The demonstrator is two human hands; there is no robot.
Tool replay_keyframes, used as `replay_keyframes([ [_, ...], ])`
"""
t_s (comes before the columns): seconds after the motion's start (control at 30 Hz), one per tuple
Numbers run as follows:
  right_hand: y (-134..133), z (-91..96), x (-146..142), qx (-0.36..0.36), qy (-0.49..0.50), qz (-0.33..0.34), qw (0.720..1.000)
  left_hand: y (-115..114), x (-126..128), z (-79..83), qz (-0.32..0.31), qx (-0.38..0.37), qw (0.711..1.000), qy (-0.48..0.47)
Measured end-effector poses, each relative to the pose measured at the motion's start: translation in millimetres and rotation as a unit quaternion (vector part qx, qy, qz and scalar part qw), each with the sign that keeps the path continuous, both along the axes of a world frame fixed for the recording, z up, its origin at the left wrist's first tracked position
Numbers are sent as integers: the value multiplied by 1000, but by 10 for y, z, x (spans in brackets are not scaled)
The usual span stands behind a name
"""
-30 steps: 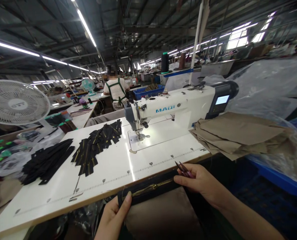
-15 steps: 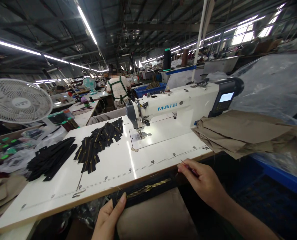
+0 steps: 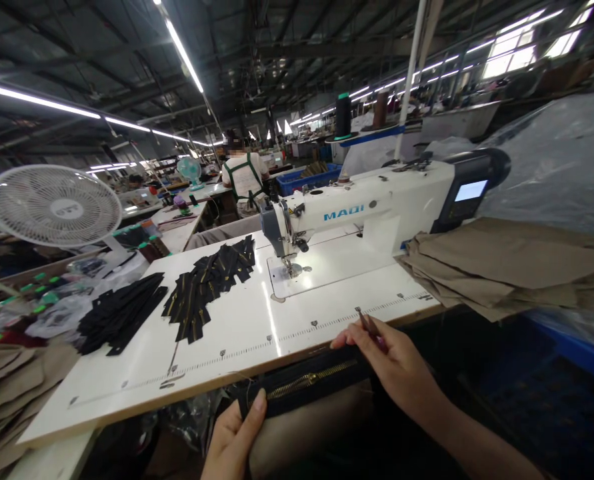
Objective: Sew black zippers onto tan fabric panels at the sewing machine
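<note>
From my remote view, I have a zipper strip (image 3: 291, 388) suspended just on the near side of the front edge of the desk (image 3: 247, 320), with taupe cloth (image 3: 301, 430) against it on the 6 o'clock side. My left hand (image 3: 239, 427) pinches the strip's left end, thumb on top, while my right hand (image 3: 394, 360) grasps small snips (image 3: 369, 324), their points aimed toward 11 o'clock. What I weigh most is the strip's long axis: it runs from between 8 and 9 o'clock up to between 2 and 3, spanning the gap between the hands. Its brass slider (image 3: 313, 378) sits toward 8 o'clock from the right hand and toward 2 o'clock from the left. The left hand is nearer, being on the strip itself; the right is just beside the other end, and I cannot tell whether its fingers touch there. Seen from the slider, the sewing machine's (image 3: 397, 193) needle stands near 12 o'clock and the zipper pile (image 3: 191, 313) lies toward 10.
</note>
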State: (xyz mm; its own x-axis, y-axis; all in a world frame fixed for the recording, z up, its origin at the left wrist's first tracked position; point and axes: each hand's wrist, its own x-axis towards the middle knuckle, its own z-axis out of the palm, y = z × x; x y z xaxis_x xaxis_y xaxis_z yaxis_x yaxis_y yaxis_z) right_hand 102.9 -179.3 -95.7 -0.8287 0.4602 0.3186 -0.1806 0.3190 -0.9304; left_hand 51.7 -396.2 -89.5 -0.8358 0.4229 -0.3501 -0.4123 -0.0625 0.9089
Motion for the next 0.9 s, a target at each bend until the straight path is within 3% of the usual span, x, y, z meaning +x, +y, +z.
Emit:
replay_keyframes([
  [0.07,-81,-22,-14,61,29,-25,997,-73,-52,-56,-63,-26,997,27],
  [0.17,-170,-37,-19,112,52,-28,992,-215,-199,-33,-141,-134,972,132],
  [0.27,-264,-49,-23,107,38,3,994,-214,-282,137,-117,-234,927,269],
  [0.33,-338,-56,-34,98,29,27,994,-81,-249,262,-128,-238,910,313],
  [0.47,-366,-37,-66,92,32,46,994,262,-109,337,-242,-177,919,256],
  [0.53,-253,-3,-61,128,53,7,990,335,-81,293,-242,-154,937,201],
  [0.63,7,54,16,246,93,-28,964,305,-111,222,-218,-143,955,144],
  [0.77,182,48,186,385,79,60,918,236,-174,183,-216,-120,963,104],
  [0.9,117,-41,248,432,65,95,894,259,-182,157,-228,-118,961,104],
])
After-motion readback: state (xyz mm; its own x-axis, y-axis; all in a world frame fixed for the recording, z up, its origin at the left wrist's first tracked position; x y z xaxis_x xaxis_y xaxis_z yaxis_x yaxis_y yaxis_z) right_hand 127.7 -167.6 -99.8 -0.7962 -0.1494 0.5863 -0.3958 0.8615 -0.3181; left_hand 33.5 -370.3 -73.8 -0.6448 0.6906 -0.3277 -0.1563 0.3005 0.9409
